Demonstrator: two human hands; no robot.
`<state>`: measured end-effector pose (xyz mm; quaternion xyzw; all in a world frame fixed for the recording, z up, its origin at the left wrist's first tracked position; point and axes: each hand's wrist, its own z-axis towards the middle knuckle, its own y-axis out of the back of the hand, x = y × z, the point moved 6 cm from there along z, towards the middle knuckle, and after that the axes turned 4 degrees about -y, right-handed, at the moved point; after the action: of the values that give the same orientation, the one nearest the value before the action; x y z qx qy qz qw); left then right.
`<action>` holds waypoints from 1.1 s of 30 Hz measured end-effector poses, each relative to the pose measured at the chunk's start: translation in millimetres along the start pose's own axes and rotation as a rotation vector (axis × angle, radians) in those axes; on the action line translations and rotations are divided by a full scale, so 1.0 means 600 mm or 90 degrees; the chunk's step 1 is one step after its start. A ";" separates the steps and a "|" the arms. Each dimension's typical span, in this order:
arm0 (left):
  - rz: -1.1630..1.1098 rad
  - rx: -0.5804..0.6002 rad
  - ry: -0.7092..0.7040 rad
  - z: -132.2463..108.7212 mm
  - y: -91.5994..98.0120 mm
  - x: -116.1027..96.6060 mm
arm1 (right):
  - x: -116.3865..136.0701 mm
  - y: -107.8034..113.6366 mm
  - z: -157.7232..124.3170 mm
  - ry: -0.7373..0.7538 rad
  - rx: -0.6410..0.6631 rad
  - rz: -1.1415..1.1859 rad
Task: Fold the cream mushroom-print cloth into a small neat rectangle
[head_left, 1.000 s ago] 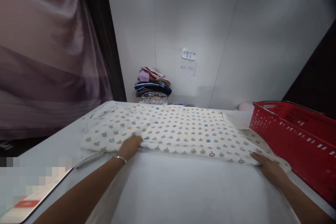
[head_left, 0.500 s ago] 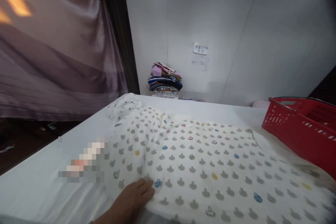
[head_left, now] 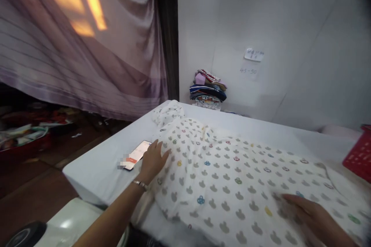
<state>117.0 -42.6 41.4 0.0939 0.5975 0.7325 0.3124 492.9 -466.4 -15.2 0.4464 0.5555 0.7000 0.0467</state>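
My left hand, with a bracelet at the wrist, lies at the left edge of a white cloth printed with grey shapes and coloured mushrooms. Its fingers are spread and touch or hover just over the fabric. Right beside it, a phone with a lit screen lies flat on the white table. Over the right part of the cloth is my right hand, smeared by motion, fingers stretched out and nothing visible in them. The cloth is spread out with some wrinkles.
A crumpled patterned cloth lies at the far left corner. Folded fabrics are stacked by the wall. A red basket stands at the right. A purple curtain hangs left; a white machine-like object is at lower left.
My left hand has moved away from the near edge up the cloth's left side, beside the phone. My right hand has come into view. The view has turned left.
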 end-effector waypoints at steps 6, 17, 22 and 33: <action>0.006 0.086 0.159 0.020 -0.040 0.042 | 0.267 -0.144 0.116 0.150 0.229 0.118; -0.060 0.063 -0.042 0.018 0.029 -0.094 | 0.403 -0.259 0.170 0.013 0.251 0.670; -0.219 0.373 -0.585 -0.141 -0.018 -0.292 | 0.355 -0.246 0.149 -0.155 0.232 0.889; -0.441 0.277 -0.302 0.030 -0.023 -0.287 | 0.290 -0.255 0.110 -0.245 0.168 0.907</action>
<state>266.6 -124.9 73.8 0.1170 0.6454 0.4011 0.6394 367.8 -262.3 -41.5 0.8145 0.1934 0.3980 -0.3752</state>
